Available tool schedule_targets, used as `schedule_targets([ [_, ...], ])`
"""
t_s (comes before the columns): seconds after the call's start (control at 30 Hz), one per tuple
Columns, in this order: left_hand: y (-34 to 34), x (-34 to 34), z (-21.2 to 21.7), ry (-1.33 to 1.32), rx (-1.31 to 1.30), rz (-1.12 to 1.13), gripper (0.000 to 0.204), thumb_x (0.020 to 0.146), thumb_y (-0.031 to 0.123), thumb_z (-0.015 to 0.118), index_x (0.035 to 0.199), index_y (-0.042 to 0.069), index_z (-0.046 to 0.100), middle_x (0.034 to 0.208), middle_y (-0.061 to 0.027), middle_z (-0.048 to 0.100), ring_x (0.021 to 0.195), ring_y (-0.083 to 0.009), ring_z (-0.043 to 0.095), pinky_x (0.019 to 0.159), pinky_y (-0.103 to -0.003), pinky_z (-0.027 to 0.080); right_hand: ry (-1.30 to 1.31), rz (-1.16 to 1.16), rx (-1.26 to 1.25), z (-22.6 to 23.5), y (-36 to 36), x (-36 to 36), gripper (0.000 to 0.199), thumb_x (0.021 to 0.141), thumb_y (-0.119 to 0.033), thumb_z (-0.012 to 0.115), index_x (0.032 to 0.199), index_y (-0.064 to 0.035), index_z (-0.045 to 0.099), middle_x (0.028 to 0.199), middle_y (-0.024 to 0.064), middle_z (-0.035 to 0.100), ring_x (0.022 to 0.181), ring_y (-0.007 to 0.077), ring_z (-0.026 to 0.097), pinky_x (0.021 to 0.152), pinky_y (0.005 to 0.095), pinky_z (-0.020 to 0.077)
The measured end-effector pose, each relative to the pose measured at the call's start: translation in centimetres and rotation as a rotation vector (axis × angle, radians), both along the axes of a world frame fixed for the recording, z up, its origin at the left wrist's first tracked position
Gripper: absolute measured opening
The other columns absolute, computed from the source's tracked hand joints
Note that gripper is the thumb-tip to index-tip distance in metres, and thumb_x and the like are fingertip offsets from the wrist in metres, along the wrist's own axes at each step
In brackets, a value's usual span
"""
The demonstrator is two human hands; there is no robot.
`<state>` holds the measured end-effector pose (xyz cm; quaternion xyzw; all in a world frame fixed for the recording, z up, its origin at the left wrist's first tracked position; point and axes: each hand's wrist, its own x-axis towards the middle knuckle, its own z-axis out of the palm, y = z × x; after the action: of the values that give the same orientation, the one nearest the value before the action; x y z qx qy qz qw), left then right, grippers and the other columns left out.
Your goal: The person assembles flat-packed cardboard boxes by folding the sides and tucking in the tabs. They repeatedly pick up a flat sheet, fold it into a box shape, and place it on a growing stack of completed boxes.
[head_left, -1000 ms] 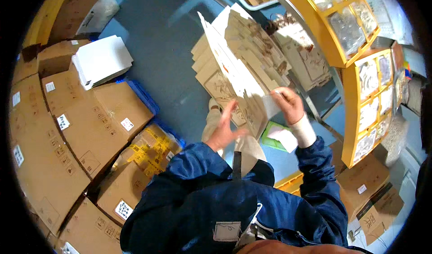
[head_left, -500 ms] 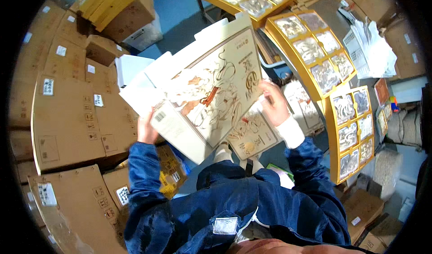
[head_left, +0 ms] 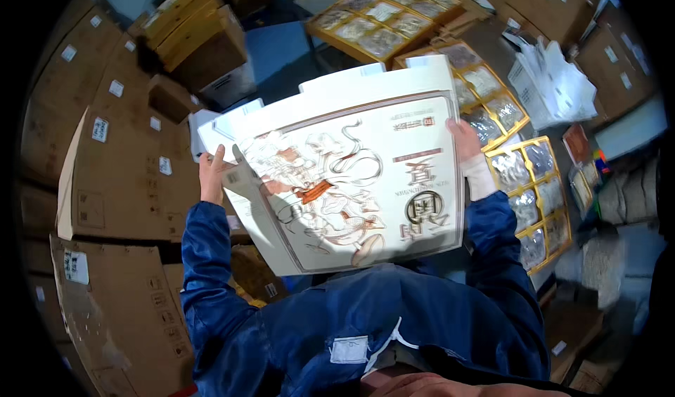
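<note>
Between my hands I hold a large printed carton blank (head_left: pixel 394 179), cream with a brown and orange drawing and tabbed white flaps on its far edge. My left hand (head_left: pixel 212 176) is closed on its left edge, beside a folded side panel. My right hand (head_left: pixel 465 144) grips the right edge, the thumb on the printed face. The blank hangs in front of my body and hides most of what lies beneath it. Just beyond my right hand are yellow trays (head_left: pixel 508 151) whose compartments hold clear-wrapped contents.
Brown cardboard boxes (head_left: pixel 126 179) are stacked along my left. Another yellow tray (head_left: pixel 341 40) lies at the far side. A white basket with plastic bags (head_left: pixel 555 81) stands at the far right. Several yellow boxes (head_left: pixel 184 28) are piled far left.
The carton blank has turned from a steep slant to nearly level, its printed face more fully shown. Both hands have moved with it, farther apart. A second printed carton below is now hidden.
</note>
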<state>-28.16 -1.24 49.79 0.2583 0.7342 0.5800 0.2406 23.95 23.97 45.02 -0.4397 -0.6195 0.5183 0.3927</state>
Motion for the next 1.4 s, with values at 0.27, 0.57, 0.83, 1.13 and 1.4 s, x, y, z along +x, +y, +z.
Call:
schedule_targets([
  [0.27, 4.8, -1.7, -2.5, -0.147, -0.212, -0.131, 0.058, 0.080, 0.043, 0.061, 0.117, 0.004, 0.040, 0.103, -0.0098, 0.054, 0.090, -0.0197, 0.058, 0.073, -0.039, 0.048, 0.416, 0.141, -0.334, 3.8, -5.0, 0.3, 0.032, 0.095, -0.026, 0.048, 0.112, -0.0001, 0.055, 0.096, 0.0028, 0.061, 0.087, 0.0093, 0.056, 0.076, 0.0230, 0.0464],
  [0.57, 7.9, 4.1, -1.2, -0.623, 0.158, -0.216, 0.060, 0.094, 0.052, 0.030, 0.130, 0.006, 0.044, 0.127, -0.0088, 0.051, 0.114, -0.0237, 0.050, 0.098, -0.037, 0.038, 0.755, 0.220, -0.631, -1.9, -4.3, 1.5, 0.053, 0.095, -0.041, 0.039, 0.132, -0.0025, 0.037, 0.126, 0.0110, 0.049, 0.112, 0.0212, 0.050, 0.096, 0.0360, 0.0405],
  [0.83, 5.3, 4.4, -1.0, -0.309, 0.066, -0.462, 0.058, 0.085, 0.035, 0.059, 0.128, 0.000, 0.042, 0.126, -0.0125, 0.050, 0.115, -0.0209, 0.047, 0.096, -0.033, 0.036, 0.284, -0.098, -0.129, -7.3, -4.1, 3.2, 0.056, 0.092, -0.036, 0.046, 0.134, -0.0012, 0.033, 0.127, 0.0127, 0.046, 0.115, 0.0235, 0.047, 0.098, 0.0374, 0.0382],
  [1.13, 2.4, -0.8, -4.9, -0.735, 0.179, -0.372, 0.051, 0.087, 0.029, 0.057, 0.127, 0.001, 0.043, 0.122, -0.0146, 0.054, 0.109, -0.0264, 0.055, 0.092, -0.040, 0.046, 0.129, 0.114, -0.051, 2.4, 4.3, 1.4, 0.092, 0.074, -0.025, 0.074, 0.140, 0.0008, 0.016, 0.132, 0.0196, 0.038, 0.119, 0.0254, 0.042, 0.101, 0.0348, 0.0332],
  [1.4, 2.2, 0.8, -3.9, -0.629, -0.009, -0.143, 0.050, 0.091, 0.036, 0.051, 0.127, 0.003, 0.043, 0.124, -0.0143, 0.052, 0.112, -0.0267, 0.052, 0.093, -0.042, 0.045, -0.030, 0.091, 0.070, -3.5, 6.5, -1.6, 0.101, 0.069, -0.036, 0.077, 0.140, 0.0031, 0.016, 0.136, 0.0227, 0.031, 0.127, 0.0305, 0.032, 0.105, 0.0366, 0.0270],
])
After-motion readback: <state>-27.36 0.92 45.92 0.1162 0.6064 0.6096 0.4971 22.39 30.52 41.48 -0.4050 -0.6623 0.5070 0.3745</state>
